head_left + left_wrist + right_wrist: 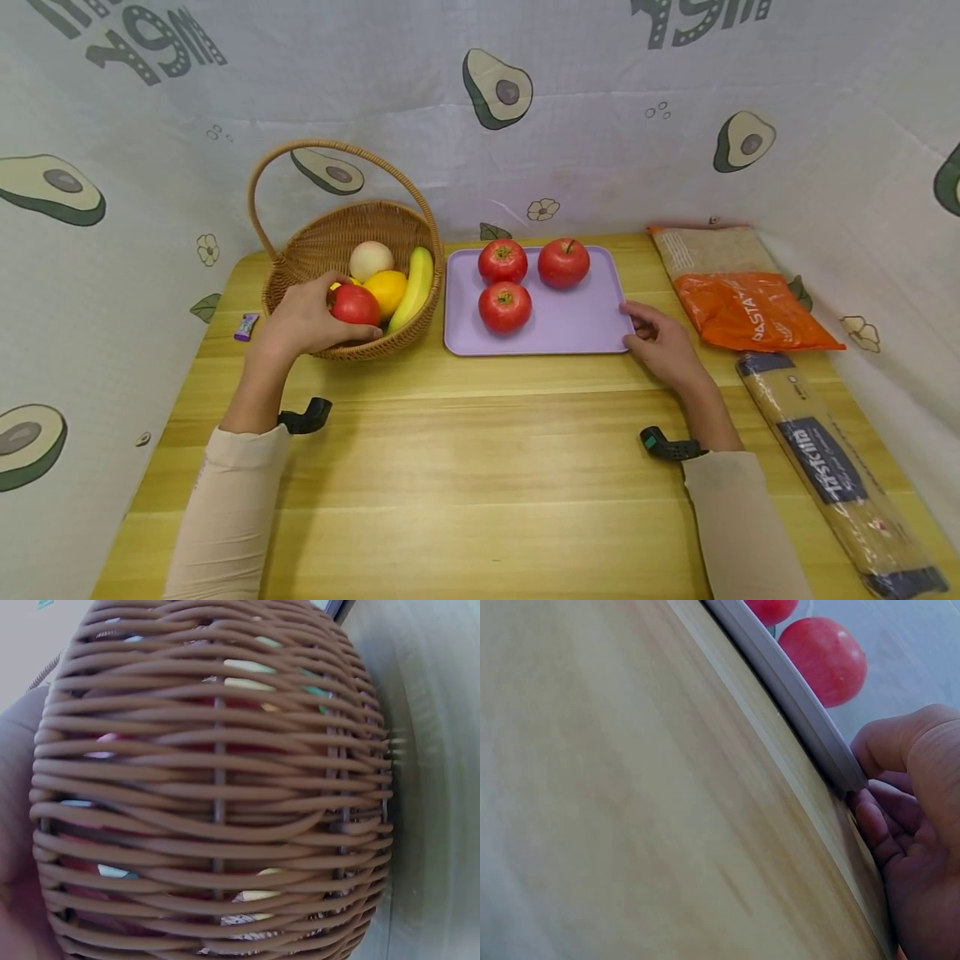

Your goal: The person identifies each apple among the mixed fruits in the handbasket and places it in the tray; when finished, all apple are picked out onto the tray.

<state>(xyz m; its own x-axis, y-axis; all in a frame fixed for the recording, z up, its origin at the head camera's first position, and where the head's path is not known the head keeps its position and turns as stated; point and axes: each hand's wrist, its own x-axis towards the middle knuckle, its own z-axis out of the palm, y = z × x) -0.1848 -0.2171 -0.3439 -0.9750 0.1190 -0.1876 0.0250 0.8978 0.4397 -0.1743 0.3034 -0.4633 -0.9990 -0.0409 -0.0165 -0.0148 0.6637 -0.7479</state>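
Observation:
In the head view my left hand reaches into a wicker basket and grips a red apple, thumb across its front and fingers behind. Beside that apple lie a yellow mango-like fruit, a pale round fruit and a banana. The left wrist view is mostly filled by the basket's woven side. My right hand pinches the right edge of a lilac tray. Three apples sit on the tray: one back left, one back right and one in front.
An orange-and-clear pasta bag lies at the back right. In front of it stretches a long spaghetti pack. A small purple-wrapped sweet is left of the basket. Patterned cloth hangs around the wooden table.

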